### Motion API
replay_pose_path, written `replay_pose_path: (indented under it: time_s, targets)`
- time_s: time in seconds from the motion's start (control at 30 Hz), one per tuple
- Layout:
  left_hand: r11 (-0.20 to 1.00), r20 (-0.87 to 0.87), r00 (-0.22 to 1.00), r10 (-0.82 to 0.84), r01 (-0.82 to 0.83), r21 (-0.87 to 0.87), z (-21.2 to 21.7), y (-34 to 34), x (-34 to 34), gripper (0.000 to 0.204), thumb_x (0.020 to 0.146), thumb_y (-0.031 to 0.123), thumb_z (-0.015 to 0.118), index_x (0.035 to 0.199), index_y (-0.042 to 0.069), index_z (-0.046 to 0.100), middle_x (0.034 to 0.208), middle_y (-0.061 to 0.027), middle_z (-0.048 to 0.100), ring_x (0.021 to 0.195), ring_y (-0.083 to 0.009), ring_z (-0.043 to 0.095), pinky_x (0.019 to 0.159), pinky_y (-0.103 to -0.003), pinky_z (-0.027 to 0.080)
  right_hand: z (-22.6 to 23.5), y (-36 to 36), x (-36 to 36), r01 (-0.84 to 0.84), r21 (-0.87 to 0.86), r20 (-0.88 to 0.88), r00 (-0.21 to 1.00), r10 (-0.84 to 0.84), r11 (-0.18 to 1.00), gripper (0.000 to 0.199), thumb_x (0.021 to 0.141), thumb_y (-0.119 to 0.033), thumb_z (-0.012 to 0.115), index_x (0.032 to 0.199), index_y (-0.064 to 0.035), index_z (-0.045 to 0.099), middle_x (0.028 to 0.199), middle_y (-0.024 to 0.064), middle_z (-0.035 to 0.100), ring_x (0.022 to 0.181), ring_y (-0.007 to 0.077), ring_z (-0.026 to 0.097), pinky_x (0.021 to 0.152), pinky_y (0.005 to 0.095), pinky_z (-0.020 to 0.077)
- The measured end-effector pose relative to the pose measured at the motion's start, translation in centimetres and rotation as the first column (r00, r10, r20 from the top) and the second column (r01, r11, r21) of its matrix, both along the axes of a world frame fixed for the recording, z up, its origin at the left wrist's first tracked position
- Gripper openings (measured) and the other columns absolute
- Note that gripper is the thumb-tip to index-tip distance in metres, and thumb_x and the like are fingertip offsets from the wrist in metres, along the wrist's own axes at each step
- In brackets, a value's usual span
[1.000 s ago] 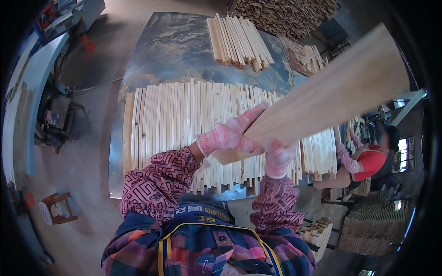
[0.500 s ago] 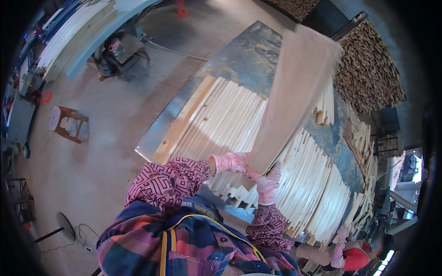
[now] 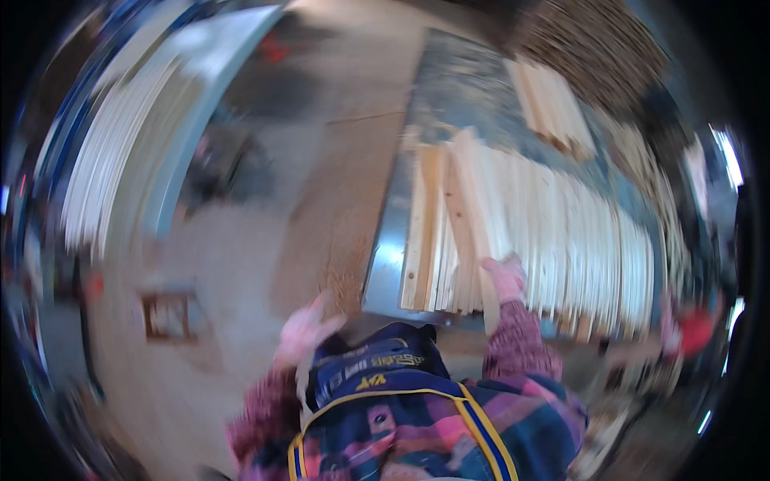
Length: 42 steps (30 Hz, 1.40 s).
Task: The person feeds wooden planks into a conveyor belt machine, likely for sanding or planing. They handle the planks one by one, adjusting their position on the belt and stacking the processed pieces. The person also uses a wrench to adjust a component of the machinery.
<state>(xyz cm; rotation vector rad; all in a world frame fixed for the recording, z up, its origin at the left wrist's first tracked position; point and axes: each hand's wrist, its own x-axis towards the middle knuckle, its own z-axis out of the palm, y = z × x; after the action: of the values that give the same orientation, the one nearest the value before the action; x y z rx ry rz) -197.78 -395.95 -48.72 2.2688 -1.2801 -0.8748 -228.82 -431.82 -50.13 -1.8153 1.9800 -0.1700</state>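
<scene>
Wooden slats (image 3: pixel 553 232) lie side by side in a wide row across the desk (image 3: pixel 473 96), their near ends lined up unevenly along the edge closest to the person. The whole head view is smeared by motion, so fine detail is lost.

At the left part of the row one slat (image 3: pixel 473 232) sits on top of the others, running slightly crosswise from the near edge up toward the far side. The right hand (image 3: pixel 505 276), in a pink glove, rests on the near end of this slat with the fingers curled over it; through the blur it looks like a hold on the slat, though the grip itself is hard to make out. Its patterned sleeve runs back down to the body.

The left hand (image 3: pixel 309 329), also in a pink glove, is raised beside the body, off the desk and well apart from the slats. It holds nothing, and its fingers look spread, though the blur leaves this unsure.

A second, smaller stack of slats (image 3: pixel 553 108) lies farther back on the desk, apart from the row. Left of the desk is a bare floor (image 3: pixel 241 264) with a small wooden stool (image 3: pixel 168 317) standing on it. At the right rim, a red blurred shape (image 3: pixel 694 333) shows beyond the row's end.
</scene>
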Motion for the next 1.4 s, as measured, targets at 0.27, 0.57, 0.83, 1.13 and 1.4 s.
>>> replay_pose_path:
  time_s: [0.27,0.57,0.83,1.13,1.4]
  targets:
    - [0.926,-0.170,0.982,0.082,-0.012,0.377,-6.4,7.7,13.8,0.073,0.085,0.047,0.072,0.140,0.002,0.055,0.121,-0.0244,0.069,0.109,-0.0400,0.067,0.096,-0.046,0.052,1.0,-0.9,8.7,0.166,-0.040,-0.250,0.953,-0.171,0.985,0.087,0.077,-0.040,0.077,0.150,-0.0085,0.039,0.136,0.0171,0.060,0.129,0.0316,0.057,0.105,0.0446,0.0478]
    - [0.796,-0.132,0.787,-0.603,0.585,-0.156,-1.0,-26.1,19.5,0.080,0.085,0.040,0.079,0.150,0.006,0.048,0.144,-0.0209,0.057,0.129,-0.0385,0.058,0.110,-0.046,0.045,2.0,0.0,9.8,0.323,-0.063,-0.332,0.886,-0.325,0.944,0.084,0.081,-0.036,0.068,0.154,-0.0089,0.037,0.142,0.0147,0.055,0.132,0.0295,0.053,0.112,0.0451,0.0377]
    - [0.265,-0.072,0.306,-0.949,0.903,0.337,0.1,-36.5,22.3,0.088,0.087,0.062,0.066,0.155,0.011,0.041,0.144,-0.0199,0.057,0.131,-0.0346,0.056,0.108,-0.045,0.047,5.3,-4.0,10.5,0.321,0.170,-0.325,0.911,-0.254,0.932,0.078,0.065,-0.027,0.081,0.136,-0.0078,0.055,0.125,0.0202,0.065,0.121,0.0367,0.062,0.103,0.0466,0.0494]
    - [0.447,0.137,0.430,-0.892,0.883,0.141,0.4,-56.4,37.1,0.085,0.087,0.057,0.069,0.153,0.012,0.042,0.143,-0.0199,0.057,0.130,-0.0364,0.056,0.107,-0.046,0.047,7.9,-15.7,24.5,0.442,0.000,-0.455,0.799,-0.394,0.897,0.076,0.073,-0.038,0.080,0.138,-0.0101,0.053,0.128,0.0188,0.062,0.126,0.0335,0.057,0.106,0.0457,0.0469]
    - [0.161,0.578,0.077,-0.813,0.982,0.095,8.6,-76.2,38.5,0.104,0.079,0.060,0.074,0.160,0.015,0.028,0.163,-0.0149,0.032,0.153,-0.0366,0.023,0.128,-0.052,0.009,13.7,-33.2,44.3,0.240,0.189,-0.335,0.927,-0.168,0.952,0.060,0.074,-0.036,0.082,0.122,-0.0065,0.058,0.115,0.0180,0.065,0.113,0.0330,0.062,0.100,0.0461,0.0500]
